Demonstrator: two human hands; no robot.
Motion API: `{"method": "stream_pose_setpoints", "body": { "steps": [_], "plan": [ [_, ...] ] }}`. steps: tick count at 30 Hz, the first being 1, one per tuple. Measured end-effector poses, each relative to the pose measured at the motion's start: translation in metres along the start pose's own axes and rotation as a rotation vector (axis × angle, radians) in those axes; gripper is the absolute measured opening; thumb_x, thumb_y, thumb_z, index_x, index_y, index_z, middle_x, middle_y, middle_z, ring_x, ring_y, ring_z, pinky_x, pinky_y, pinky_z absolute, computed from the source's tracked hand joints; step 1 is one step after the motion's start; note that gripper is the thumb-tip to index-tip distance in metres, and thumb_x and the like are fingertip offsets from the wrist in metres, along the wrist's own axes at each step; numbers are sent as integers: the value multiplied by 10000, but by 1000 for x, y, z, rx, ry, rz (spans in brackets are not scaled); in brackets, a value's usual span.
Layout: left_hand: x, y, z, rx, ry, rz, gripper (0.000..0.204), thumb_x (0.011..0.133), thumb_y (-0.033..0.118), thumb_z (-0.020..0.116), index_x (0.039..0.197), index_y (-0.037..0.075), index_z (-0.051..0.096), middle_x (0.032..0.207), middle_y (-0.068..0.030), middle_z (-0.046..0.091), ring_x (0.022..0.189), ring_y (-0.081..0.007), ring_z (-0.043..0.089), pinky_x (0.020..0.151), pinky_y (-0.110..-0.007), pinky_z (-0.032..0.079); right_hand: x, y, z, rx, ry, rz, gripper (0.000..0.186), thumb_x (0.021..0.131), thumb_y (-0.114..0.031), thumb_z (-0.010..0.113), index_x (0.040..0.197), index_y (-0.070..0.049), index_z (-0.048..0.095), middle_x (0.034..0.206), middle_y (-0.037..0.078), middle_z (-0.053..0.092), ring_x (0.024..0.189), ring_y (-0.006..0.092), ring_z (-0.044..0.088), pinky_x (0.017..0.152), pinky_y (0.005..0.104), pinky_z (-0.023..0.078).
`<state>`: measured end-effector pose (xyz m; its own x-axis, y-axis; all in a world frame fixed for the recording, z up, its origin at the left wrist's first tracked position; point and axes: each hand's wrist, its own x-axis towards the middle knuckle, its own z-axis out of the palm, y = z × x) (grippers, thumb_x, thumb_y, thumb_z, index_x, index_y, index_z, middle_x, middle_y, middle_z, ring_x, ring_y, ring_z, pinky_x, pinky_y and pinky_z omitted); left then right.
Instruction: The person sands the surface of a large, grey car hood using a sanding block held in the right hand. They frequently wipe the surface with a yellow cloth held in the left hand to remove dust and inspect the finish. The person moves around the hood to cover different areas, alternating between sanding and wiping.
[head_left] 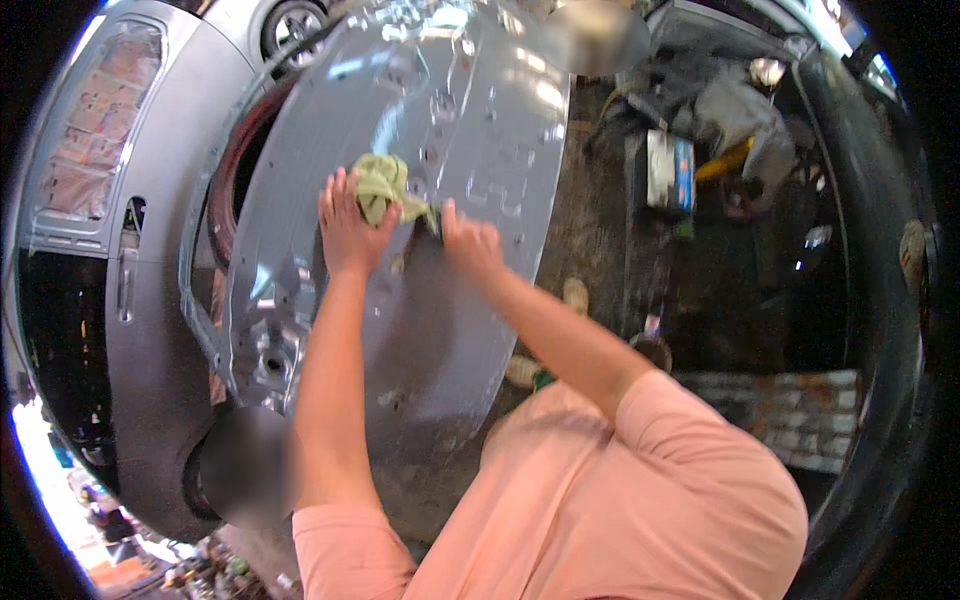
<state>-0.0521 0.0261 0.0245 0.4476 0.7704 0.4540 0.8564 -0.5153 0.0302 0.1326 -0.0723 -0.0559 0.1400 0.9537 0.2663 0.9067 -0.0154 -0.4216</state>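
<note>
Head view, looking down. The left hand [347, 232] lies with its fingers spread against a grey panel [470, 150], its fingertips touching the lower edge of a crumpled green cloth [385, 187]. The right hand [470, 243] is curled just beside it, gripping a trailing corner of the cloth against the panel; whether the fingers close fully around the fabric cannot be told. The two hands sit close together but apart, with the cloth bridging the gap between them. Both forearms rise from the lower edge, out of pink sleeves [640, 470].

The cloth rests near the middle of the panel (a curved sheet of bare metal with small holes and pressed ribs), which gleams toward its upper part. To the left of the panel stands a silver car body [150, 300] with a rear lamp [95, 130] near the top. To the right, on dark ground, lie a white and blue box [670, 170], a grey rag heap [735, 110] and a yellow item [722, 162], well apart from the hands.
</note>
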Motion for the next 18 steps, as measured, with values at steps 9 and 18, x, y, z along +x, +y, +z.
{"method": "stream_pose_setpoints", "body": {
  "steps": [9,18],
  "plan": [
    [3,4,-8,-37,3,-40,893,912,619,690,1569,116,354,1625,-202,399,1541,-402,329,1294,-555,239,-15,31,-15,-62,-2,-215,525,913,-67,583,1434,-121,620,914,59,737,803,272,747,709,430,563],
    [0,-4,1,-43,66,-20,871,916,628,676,1548,108,377,1615,-191,410,1533,-390,337,1285,-547,262,-22,87,-16,-137,-61,-489,757,804,-54,626,1532,-253,562,878,18,699,790,234,710,738,435,556]
  ]
}}
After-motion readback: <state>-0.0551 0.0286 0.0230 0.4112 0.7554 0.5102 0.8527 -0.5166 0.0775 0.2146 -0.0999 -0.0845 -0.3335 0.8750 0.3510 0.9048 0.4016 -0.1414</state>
